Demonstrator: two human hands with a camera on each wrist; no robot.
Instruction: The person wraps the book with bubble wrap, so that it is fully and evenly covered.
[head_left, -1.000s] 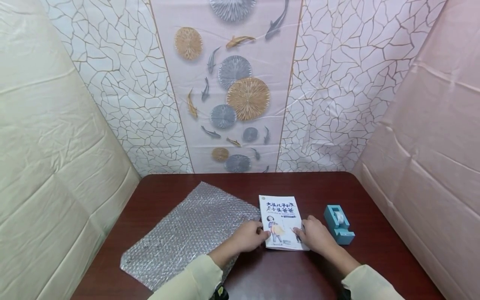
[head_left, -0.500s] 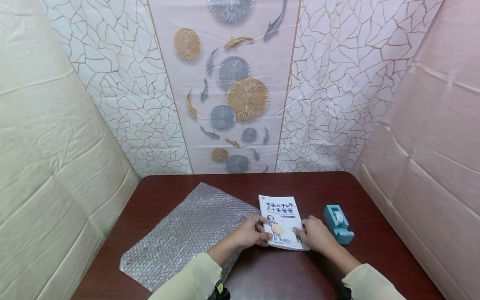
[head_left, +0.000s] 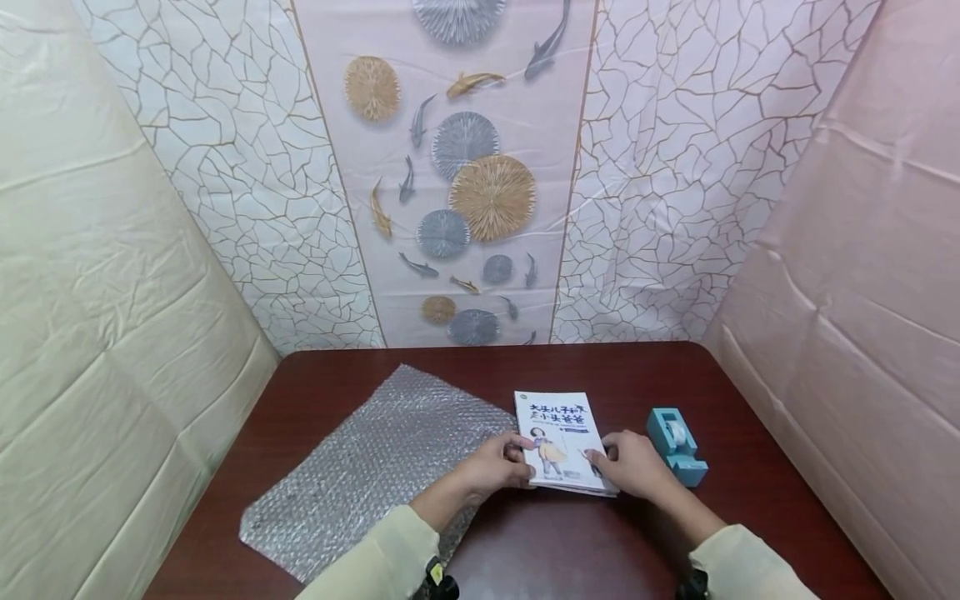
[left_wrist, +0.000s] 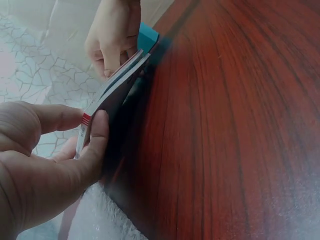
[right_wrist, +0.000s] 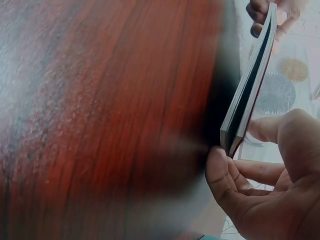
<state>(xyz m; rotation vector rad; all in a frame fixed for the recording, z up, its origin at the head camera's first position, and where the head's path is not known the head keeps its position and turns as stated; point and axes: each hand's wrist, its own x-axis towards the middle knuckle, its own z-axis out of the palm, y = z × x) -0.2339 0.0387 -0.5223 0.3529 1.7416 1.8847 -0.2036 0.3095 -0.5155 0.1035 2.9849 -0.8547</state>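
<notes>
A white book [head_left: 564,450] with a drawn figure and dark lettering is held between both hands, its near edge raised off the table. My left hand [head_left: 491,465] pinches its left side, thumb and fingers on opposite faces. On the right side, my right hand [head_left: 636,463] grips the lower corner. From the right wrist, the book's edge [right_wrist: 254,82] shows two layers with a dark gap; whether that is one book or two I cannot tell. The spine [left_wrist: 86,120] with a red band faces the left hand. Bubble wrap [head_left: 360,467] lies flat under and beside the left forearm.
A teal tape dispenser [head_left: 678,450] with a roll in it stands right of the right hand. The dark red wooden table [head_left: 540,550] reaches back to a patterned cloth wall [head_left: 637,250], with cloth walls on both sides.
The left fingers have moved from the book's edge to a grip around its left side. The near edge of the book has risen slightly, and the right hand keeps its hold.
</notes>
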